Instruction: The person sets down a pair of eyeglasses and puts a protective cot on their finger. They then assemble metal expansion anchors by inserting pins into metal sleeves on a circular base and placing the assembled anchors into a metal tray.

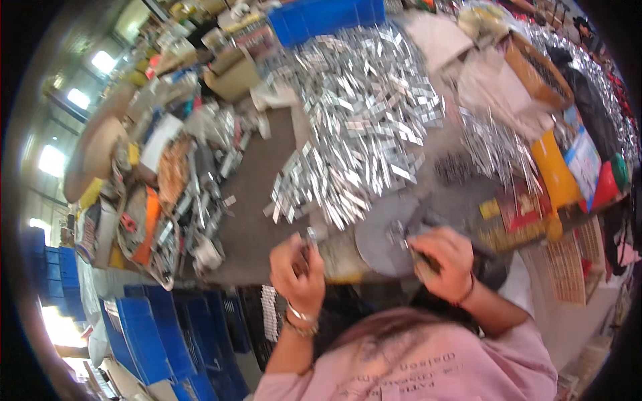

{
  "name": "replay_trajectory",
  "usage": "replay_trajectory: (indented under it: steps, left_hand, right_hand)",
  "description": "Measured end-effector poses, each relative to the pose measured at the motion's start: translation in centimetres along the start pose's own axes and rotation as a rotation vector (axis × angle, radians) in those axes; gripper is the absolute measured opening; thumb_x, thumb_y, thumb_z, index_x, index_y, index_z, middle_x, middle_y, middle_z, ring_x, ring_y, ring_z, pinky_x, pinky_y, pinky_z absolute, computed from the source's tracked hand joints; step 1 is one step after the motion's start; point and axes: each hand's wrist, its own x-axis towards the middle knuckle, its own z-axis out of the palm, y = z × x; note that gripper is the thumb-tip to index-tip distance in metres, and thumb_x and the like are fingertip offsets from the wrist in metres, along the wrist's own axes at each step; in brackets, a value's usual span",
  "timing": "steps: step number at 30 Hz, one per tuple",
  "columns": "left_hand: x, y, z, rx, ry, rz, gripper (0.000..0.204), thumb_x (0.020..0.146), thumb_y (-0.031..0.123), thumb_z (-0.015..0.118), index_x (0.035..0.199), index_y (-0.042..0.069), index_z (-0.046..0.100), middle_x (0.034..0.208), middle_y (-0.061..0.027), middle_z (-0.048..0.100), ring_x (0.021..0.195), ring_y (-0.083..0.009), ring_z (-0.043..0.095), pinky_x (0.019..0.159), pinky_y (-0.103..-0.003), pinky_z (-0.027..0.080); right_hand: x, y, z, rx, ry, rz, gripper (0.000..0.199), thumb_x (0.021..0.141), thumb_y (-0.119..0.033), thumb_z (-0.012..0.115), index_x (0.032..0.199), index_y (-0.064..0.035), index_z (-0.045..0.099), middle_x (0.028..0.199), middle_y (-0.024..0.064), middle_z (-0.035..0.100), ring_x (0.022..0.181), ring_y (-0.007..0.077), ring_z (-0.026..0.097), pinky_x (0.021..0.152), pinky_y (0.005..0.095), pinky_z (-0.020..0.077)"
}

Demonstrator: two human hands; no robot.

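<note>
My left hand (297,273), with bracelets at the wrist, is closed at the table's front edge. A small shiny metal piece (311,233) sticks up from its fingertips. My right hand (444,259) has its fingers curled around a dark-handled tool (428,262), whose kind is too blurred to make out. Between the hands lies a round grey disc (378,246) with metal parts at its middle, just left of my right fingertips. Beyond it spreads a large heap of flat silvery metal strips (361,123).
A blue bin (328,20) stands behind the heap. Thin metal rods (498,148) and small dark parts (453,167) lie to the right. Mixed tools and scraps, among them an orange-handled tool (148,224), crowd the left. Blue crates (144,334) stand below the table.
</note>
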Motion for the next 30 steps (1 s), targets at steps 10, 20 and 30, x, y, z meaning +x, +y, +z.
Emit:
replay_trajectory:
  steps: [10,20,30]
  left_hand:
    - [3.0,4.9,-1.5,-0.462,-0.415,-0.276,0.022,0.086,-0.005,0.078,0.107,0.002,0.076,0.096,-0.0025,0.067,0.062,-0.0063,0.045,0.056,-0.024,0.038]
    - [3.8,6.1,-0.8,-0.345,-0.738,-0.177,0.015,0.090,0.012,0.079,0.105,0.009,0.078,0.094,-0.0055,0.067,0.074,-0.0198,0.064,0.066,-0.032,0.051]
    - [3.7,5.9,-0.5,-0.293,-0.733,-0.160,0.017,0.088,0.005,0.080,0.105,0.002,0.079,0.095,-0.0080,0.066,0.085,-0.0206,0.065,0.075,-0.032,0.052]
  right_hand:
    - [1.2,0.4,-1.6,0.040,-0.096,0.072,0.029,0.079,0.002,0.074,0.105,-0.0074,0.076,0.099,0.0116,0.071,0.087,0.0348,0.071,0.076,0.0410,0.0567]
    - [0.8,-0.9,-1.9,-0.208,-0.191,-0.065,0.021,0.080,-0.003,0.072,0.099,-0.0125,0.073,0.094,0.0056,0.065,0.094,0.0278,0.069,0.078,0.0413,0.0582]
    - [1.6,-0.9,-1.3,-0.309,-0.253,-0.117,0.022,0.076,-0.003,0.073,0.097,-0.0104,0.074,0.094,0.0053,0.060,0.089,0.0272,0.068,0.074,0.0403,0.0575]
